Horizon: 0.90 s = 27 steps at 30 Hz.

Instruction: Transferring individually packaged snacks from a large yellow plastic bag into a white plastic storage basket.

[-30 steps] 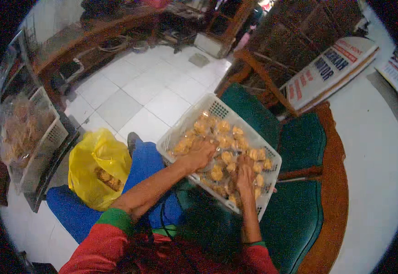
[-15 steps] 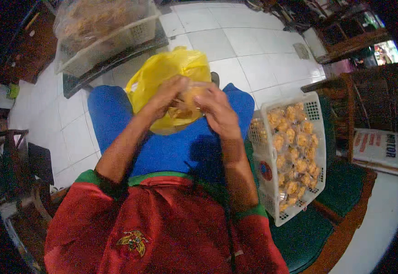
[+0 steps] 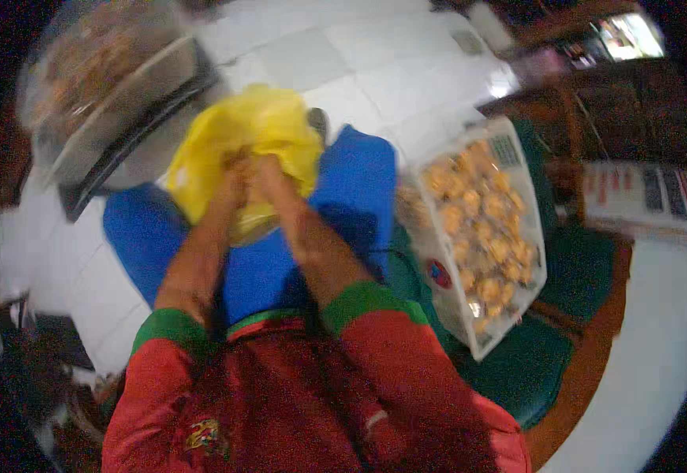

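The yellow plastic bag sits between the wearer's legs in blue trousers, its mouth turned toward the body. The left hand and right hand are close together in that mouth, partly inside. Blur and folds hide the fingers; how far they are open, and whether they have hold of anything, cannot be told.

Risks, as judged: the film looks thin and could tear or fold over the wrists if either hand pulls sideways. The bag's base is out of sight; should it lean only on the legs, parting the knees could let it slump. Golden-brown pieces in clear packs lie in a white crate at the right; rough pressing could crack them.

Edges: the crate's near wall stands just beside the right thigh, and its raised rim could catch a forearm swung across. The crate rests on a green cushioned seat. At the left, a dark table edge faces the bag, under a second crate bearing a bulky clear sack. The widest visible room is ahead, over the pale tiled floor
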{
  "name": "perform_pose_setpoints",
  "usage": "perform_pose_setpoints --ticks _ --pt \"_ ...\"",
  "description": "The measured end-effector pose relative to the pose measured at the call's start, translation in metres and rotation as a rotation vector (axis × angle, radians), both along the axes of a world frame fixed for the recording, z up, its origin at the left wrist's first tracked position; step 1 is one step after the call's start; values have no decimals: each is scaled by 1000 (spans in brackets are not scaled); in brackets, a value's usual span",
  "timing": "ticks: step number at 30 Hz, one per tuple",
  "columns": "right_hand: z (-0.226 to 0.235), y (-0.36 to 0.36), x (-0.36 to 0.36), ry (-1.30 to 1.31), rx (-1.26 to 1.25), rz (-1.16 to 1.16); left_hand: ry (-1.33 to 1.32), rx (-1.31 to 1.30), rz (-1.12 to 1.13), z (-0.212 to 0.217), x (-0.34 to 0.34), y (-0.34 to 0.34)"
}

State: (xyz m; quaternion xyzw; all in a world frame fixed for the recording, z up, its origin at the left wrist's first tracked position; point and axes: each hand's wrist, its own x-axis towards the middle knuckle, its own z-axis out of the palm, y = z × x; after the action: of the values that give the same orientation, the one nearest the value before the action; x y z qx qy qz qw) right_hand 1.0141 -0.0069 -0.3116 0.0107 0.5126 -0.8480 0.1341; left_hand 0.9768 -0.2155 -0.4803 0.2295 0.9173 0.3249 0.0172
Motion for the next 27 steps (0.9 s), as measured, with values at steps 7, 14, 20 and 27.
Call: perform_pose_setpoints --ticks 7,14,20,27 --pt "38 117 21 124 564 -203 -1246 940 280 49 20 181" --pt "283 228 114 163 979 -445 -832 380 205 55 18 136" --pt "255 494 172 -205 2165 -784 -833 631 279 102 0 161" --pt "216 548 194 -625 2026 -699 69 430 163 288 60 268"
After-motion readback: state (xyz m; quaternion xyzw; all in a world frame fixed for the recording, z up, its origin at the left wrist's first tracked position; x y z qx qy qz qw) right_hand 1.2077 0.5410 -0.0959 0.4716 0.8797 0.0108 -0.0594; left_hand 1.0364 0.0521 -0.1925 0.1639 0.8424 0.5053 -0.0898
